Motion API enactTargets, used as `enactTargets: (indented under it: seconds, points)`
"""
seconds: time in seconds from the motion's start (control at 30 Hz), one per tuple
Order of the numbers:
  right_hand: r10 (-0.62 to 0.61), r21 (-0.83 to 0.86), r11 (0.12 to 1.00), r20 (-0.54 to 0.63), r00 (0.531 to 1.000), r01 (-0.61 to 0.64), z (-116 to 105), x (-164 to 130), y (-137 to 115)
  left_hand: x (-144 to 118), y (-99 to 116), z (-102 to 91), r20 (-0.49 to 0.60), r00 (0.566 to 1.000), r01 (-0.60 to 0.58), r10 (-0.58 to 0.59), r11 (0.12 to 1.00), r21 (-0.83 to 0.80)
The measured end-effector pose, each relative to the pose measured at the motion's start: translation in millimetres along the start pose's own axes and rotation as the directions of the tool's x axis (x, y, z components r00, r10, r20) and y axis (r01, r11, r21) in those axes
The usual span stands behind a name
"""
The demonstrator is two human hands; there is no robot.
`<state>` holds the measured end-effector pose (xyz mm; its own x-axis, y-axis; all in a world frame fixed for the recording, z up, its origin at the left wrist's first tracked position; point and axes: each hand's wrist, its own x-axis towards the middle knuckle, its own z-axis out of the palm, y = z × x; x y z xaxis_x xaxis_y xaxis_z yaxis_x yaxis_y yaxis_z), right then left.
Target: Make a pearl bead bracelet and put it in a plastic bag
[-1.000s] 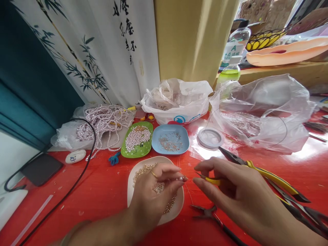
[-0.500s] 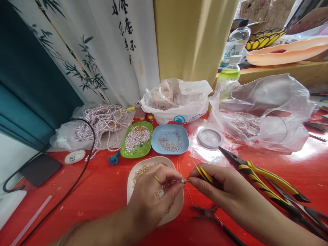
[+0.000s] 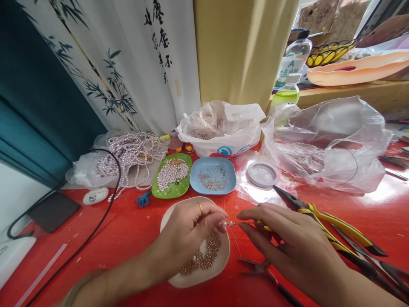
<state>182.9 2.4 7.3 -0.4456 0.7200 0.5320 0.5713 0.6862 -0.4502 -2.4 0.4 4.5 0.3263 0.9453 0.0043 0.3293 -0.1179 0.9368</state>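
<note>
My left hand (image 3: 188, 228), with a gold ring on one finger, pinches a short row of small pearly beads (image 3: 227, 223) that pokes out past the fingertips. A fine thread or wire hangs below them. My right hand (image 3: 287, 238) is just to the right of the beads, its thumb and forefinger apart. Yellow tweezers (image 3: 264, 226) are tucked in its curled fingers, mostly hidden. Beneath my left hand lies a cream plate (image 3: 171, 209) holding gold beads (image 3: 204, 256), partly covered by the hand.
A green dish (image 3: 162, 194) of pearl beads and a blue dish (image 3: 213, 164) of tiny metal pieces stand behind. Pliers (image 3: 332, 217) lie at right, smaller pliers (image 3: 265, 268) below my right hand. A spool (image 3: 262, 174), plastic bags (image 3: 220, 145) and bead strands (image 3: 128, 153) sit farther back.
My right fingertips have parted and drawn slightly away from the beads, and the tweezers' points no longer show. My left hand has tilted and shifted, uncovering more gold beads.
</note>
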Motion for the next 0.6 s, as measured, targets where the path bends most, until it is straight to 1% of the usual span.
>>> enactTargets:
  seconds: [0.1, 0.17, 0.23, 0.33, 0.47, 0.6]
  points:
    - [-0.033, -0.038, 0.999, 0.013, 0.999, 0.033, 0, 2, 5, 7, 3, -8.3, 0.049, 0.993, 0.115, -0.112, 0.991, -0.066]
    - [-0.050, -0.078, 0.996, 0.022, 0.998, 0.052, 1, 2, 8, 11, 4, -13.0, 0.115, 0.976, 0.197, -0.185, 0.975, -0.102]
    - [-0.047, -0.128, 0.991, 0.013, 0.999, 0.048, 1, 3, 11, 14, 3, -17.6, 0.181, 0.955, 0.256, -0.233, 0.960, -0.114]
    - [0.030, -0.208, 0.977, -0.044, 0.999, -0.039, -3, 5, 18, 18, 1, -24.7, 0.233, 0.931, 0.319, -0.282, 0.938, -0.137]
    - [0.155, -0.265, 0.947, -0.122, 0.980, -0.183, -10, 7, 30, 21, -3, -32.0, 0.263, 0.911, 0.375, -0.317, 0.903, -0.210]
    - [0.190, -0.313, 0.924, -0.127, 0.974, -0.221, -13, 8, 37, 22, -5, -31.9, 0.294, 0.907, 0.376, -0.303, 0.896, -0.237]
